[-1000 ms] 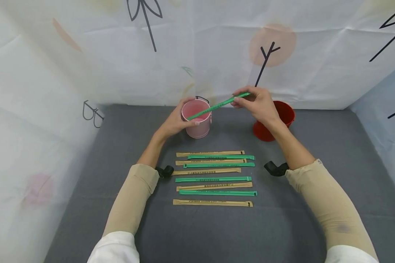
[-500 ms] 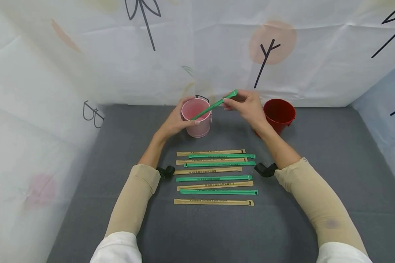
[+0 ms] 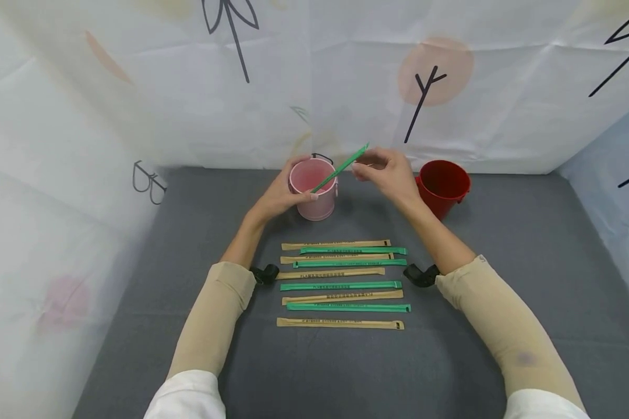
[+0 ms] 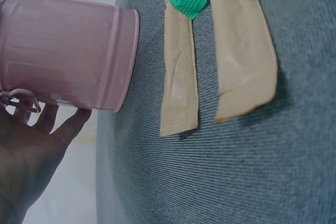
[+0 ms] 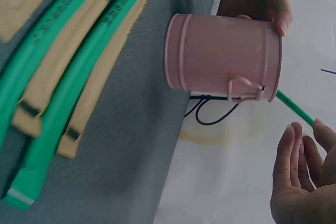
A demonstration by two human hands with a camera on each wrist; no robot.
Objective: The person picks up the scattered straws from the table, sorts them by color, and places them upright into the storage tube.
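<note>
My left hand (image 3: pixel 280 192) holds the pink bucket (image 3: pixel 317 206) from its left side, thumb across the front of the rim. In the left wrist view the bucket (image 4: pixel 63 51) is upright on the table, with its small side handles showing. A green paper-wrapped straw (image 3: pixel 340 167) leans into the bucket's mouth, its lower end hidden inside. My right hand (image 3: pixel 390 174) pinches the straw near its upper end, to the right of the bucket. The right wrist view shows the green straw (image 5: pixel 295 107) running from the rim to the fingers of my right hand (image 5: pixel 304 182).
A red bucket (image 3: pixel 444 185) stands to the right, partly behind my right forearm. Several wrapped straws, tan (image 3: pixel 340 323) and green (image 3: pixel 346 307), lie in rows on the grey tablecloth (image 3: pixel 367 372). A white printed curtain (image 3: pixel 346 75) hangs behind.
My right hand has moved left and slightly down with the green straw, which now sits steeper and deeper in the pink bucket. More of the red bucket shows. My left hand stays put.
</note>
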